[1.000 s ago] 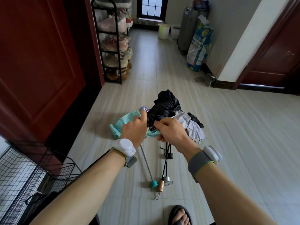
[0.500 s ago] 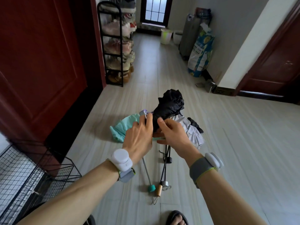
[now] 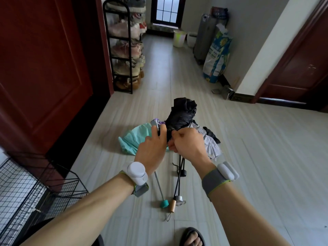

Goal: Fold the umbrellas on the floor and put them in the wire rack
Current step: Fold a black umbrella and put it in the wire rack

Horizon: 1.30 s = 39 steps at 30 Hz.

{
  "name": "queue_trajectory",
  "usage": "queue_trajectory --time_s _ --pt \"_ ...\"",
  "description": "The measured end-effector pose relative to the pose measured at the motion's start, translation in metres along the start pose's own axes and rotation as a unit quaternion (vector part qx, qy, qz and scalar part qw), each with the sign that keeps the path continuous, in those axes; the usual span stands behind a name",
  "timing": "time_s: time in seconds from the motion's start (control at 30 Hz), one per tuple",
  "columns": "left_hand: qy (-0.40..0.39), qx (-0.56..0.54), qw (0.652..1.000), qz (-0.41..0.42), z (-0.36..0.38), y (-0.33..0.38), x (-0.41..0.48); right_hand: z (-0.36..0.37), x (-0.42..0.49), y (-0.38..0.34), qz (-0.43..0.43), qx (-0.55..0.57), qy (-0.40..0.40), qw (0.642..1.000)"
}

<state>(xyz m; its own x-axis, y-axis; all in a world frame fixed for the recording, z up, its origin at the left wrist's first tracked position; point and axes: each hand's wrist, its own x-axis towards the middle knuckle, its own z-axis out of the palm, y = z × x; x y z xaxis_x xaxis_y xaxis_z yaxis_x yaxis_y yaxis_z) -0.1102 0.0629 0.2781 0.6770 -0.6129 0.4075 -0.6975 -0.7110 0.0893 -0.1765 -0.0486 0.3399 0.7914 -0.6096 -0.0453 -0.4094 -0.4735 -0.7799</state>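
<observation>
**Loose black bundle may spring open before it reaches the rack**

What could go wrong, from the left: the rack (image 3: 35, 189) stands at the lower left, well apart from both hands. If the bundle is carried there unfastened, it could unfurl on the way or catch on the mesh. The mint umbrella (image 3: 136, 137) lies slack on the floor (image 3: 257, 157), and its shaft, with others, runs back toward the person's foot, so a careless step could bend one. The black umbrella (image 3: 181, 118) looks bunched rather than tightly rolled. If either hand eases off while the other works the cloth, the folds would likely slip loose.

Where things lie: the left hand (image 3: 152, 148) is curled round the near end of the black umbrella, with its fingers wrapped against the left side of the cloth. The bundle rises up and away from both hands, clear of the floor. The right hand (image 3: 188, 144) is closed in a fist touching the bundle's lower right, apparently pinching cloth or a strap, though I cannot tell which. Just right of that hand, a grey umbrella (image 3: 211, 146) lies crumpled on the floor and is not yet folded.
</observation>
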Motion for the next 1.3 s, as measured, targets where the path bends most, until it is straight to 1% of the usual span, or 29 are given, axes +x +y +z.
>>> queue_trajectory --time_s 0.13,0.23,0.37,0.43,0.5,0.53,0.6,0.63,0.67,0.73,0.77,0.83,0.87,0.93,1.0,1.03,1.13,1.2,1.3 --pt "0.018 0.014 0.999 0.025 0.000 0.001 -0.001 -0.009 0.003 0.000 0.040 0.097 -0.019 0.994" --pt "0.014 0.010 1.000 0.025 0.001 0.002 0.000 -0.010 0.004 0.001 0.034 0.072 -0.034 0.996" --pt "0.004 -0.001 1.000 0.014 0.004 -0.001 0.002 -0.013 0.005 -0.005 0.015 0.023 -0.095 0.995" --pt "-0.007 -0.010 1.000 0.010 0.004 -0.002 0.001 -0.014 0.008 -0.001 -0.019 -0.037 -0.100 0.994" --pt "-0.027 -0.030 0.999 0.006 0.004 0.001 0.001 -0.015 0.010 0.009 -0.081 -0.100 -0.064 0.990" --pt "-0.040 -0.049 0.998 0.000 0.003 0.002 0.001 -0.015 0.011 0.013 -0.115 -0.111 -0.041 0.986" --pt "-0.056 -0.092 0.994 -0.009 -0.001 0.002 0.004 -0.013 0.010 0.020 -0.162 -0.093 -0.003 0.982" --pt "-0.055 -0.113 0.992 -0.012 -0.004 0.001 0.006 -0.012 0.010 0.020 -0.159 -0.060 0.006 0.985" --pt "-0.053 -0.134 0.989 -0.013 -0.008 0.001 0.008 -0.012 0.009 0.019 -0.133 -0.006 0.010 0.991" --pt "-0.056 -0.170 0.984 -0.007 -0.013 -0.002 0.012 -0.015 0.007 0.015 -0.047 0.113 0.008 0.993" --pt "-0.059 -0.186 0.981 -0.005 -0.015 -0.003 0.013 -0.017 0.007 0.015 -0.008 0.151 0.000 0.989" --pt "-0.070 -0.222 0.972 -0.002 -0.018 -0.004 0.014 -0.021 0.007 0.017 0.046 0.193 -0.031 0.980" --pt "-0.075 -0.239 0.968 0.004 -0.019 -0.005 0.014 -0.021 0.007 0.019 0.052 0.207 -0.048 0.976" --pt "-0.087 -0.267 0.960 0.022 -0.020 -0.006 0.013 -0.017 0.007 0.019 0.011 0.219 -0.058 0.974" --pt "-0.101 -0.288 0.952 0.021 -0.019 -0.008 0.015 -0.012 0.008 0.018 -0.050 0.208 -0.039 0.976" --pt "-0.108 -0.291 0.950 0.018 -0.019 -0.009 0.015 -0.010 0.008 0.017 -0.067 0.203 -0.031 0.976" --pt "-0.131 -0.289 0.949 0.001 -0.022 -0.007 0.013 -0.003 0.011 0.017 -0.085 0.193 -0.007 0.977" --pt "-0.132 -0.279 0.951 -0.002 -0.023 -0.003 0.010 0.000 0.011 0.017 -0.090 0.172 0.011 0.981" --pt "-0.124 -0.268 0.955 0.010 -0.023 0.001 0.008 0.008 0.018 0.018 -0.067 0.134 0.032 0.988"
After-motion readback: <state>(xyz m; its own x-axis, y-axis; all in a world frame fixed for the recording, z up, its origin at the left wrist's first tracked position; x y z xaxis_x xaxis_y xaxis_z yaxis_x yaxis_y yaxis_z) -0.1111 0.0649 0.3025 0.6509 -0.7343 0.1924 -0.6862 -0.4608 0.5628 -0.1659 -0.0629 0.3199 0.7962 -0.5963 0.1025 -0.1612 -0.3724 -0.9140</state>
